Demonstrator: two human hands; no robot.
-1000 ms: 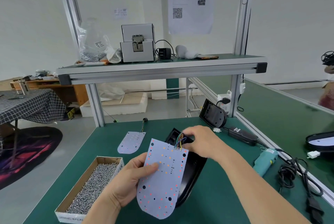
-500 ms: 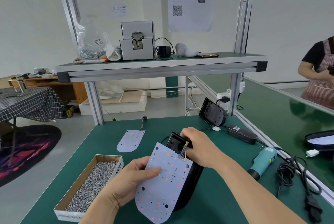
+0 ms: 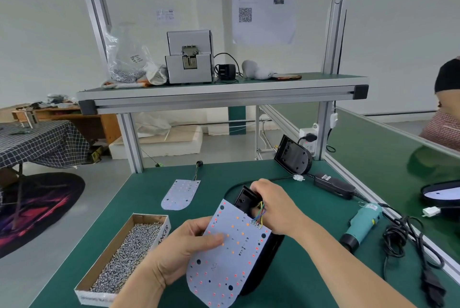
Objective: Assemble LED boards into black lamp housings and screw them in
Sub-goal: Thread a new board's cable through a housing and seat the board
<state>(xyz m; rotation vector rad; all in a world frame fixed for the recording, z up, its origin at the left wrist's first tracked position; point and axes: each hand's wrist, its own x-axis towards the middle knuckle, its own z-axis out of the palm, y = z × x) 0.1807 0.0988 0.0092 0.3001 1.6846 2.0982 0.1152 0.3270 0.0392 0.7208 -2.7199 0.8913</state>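
Note:
My left hand [image 3: 181, 250] grips a white LED board [image 3: 224, 258] dotted with red and orange LEDs, thumb on its face, tilted over a black lamp housing [image 3: 263, 260] lying on the green bench. My right hand [image 3: 271, 205] curls over the housing's far end beside the board's bundle of coloured wires [image 3: 260, 213]; its fingertips are hidden. A second LED board [image 3: 180, 194] lies flat farther back on the left. A spare black housing [image 3: 293, 156] leans by the frame post.
A cardboard box of screws [image 3: 127, 258] sits at my left. A teal electric screwdriver [image 3: 363, 223], black cables [image 3: 408, 245] and a power adapter [image 3: 333, 184] lie on the right. A screw feeder [image 3: 189, 57] stands on the shelf. Another person [image 3: 448, 108] is at the right edge.
The board has dropped lower over the housing, and my right hand has slid down onto the housing's far end with the wires. My view tilted slightly; the person at right moved.

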